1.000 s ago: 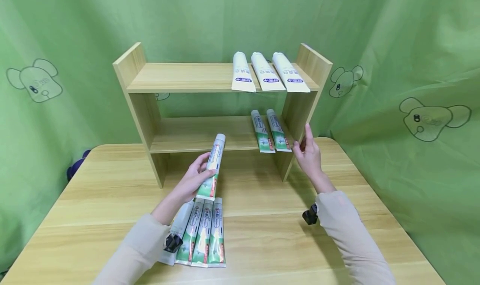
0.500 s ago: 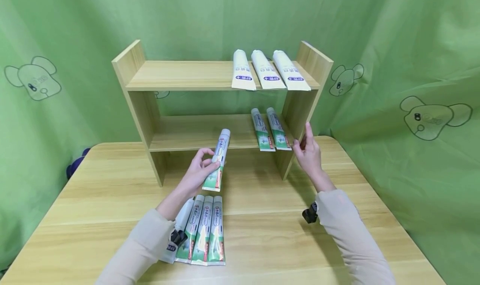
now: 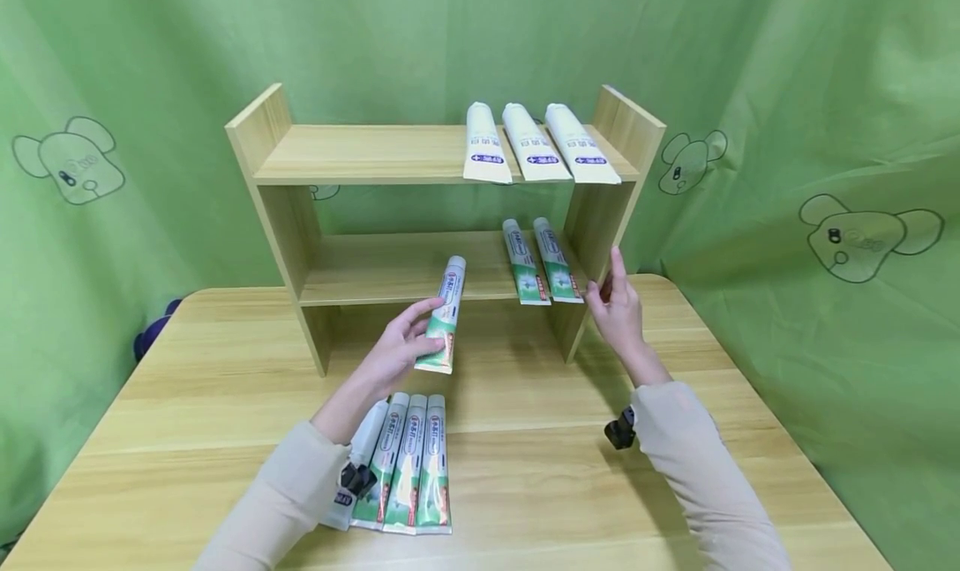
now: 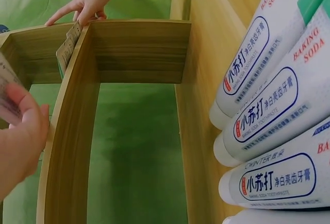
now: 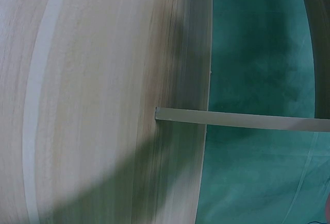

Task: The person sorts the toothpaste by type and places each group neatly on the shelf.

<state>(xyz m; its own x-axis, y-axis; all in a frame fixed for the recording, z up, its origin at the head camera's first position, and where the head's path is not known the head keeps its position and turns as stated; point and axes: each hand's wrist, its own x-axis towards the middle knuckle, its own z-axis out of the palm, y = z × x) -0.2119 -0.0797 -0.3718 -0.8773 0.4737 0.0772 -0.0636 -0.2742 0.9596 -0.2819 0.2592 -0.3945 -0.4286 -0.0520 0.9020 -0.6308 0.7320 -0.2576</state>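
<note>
My left hand (image 3: 397, 350) grips a green-and-white toothpaste tube (image 3: 447, 313), its cap end tilted up, in front of the middle shelf (image 3: 390, 271). In the left wrist view, part of that hand (image 4: 23, 136) and a bit of the tube show at the left edge. My right hand (image 3: 618, 313) rests at the rack's right side panel (image 3: 592, 246), index finger extended along it. Two green-and-white toothpaste tubes (image 3: 527, 262) lie at the right of the middle shelf. Three white tubes (image 3: 525, 142) lie on the top shelf (image 3: 367, 150).
Several toothpaste tubes (image 3: 408, 463) lie side by side on the wooden table (image 3: 540, 488), below my left forearm; a white tube (image 3: 367, 429) is partly hidden at their left. A green curtain (image 3: 420, 37) hangs behind the rack. Something purple (image 3: 156, 329) shows past the table's left edge.
My left hand has carried the toothpaste tube up and to the right, closer to the middle shelf, and its fingers have shifted on it. The right hand has stayed at the side panel.
</note>
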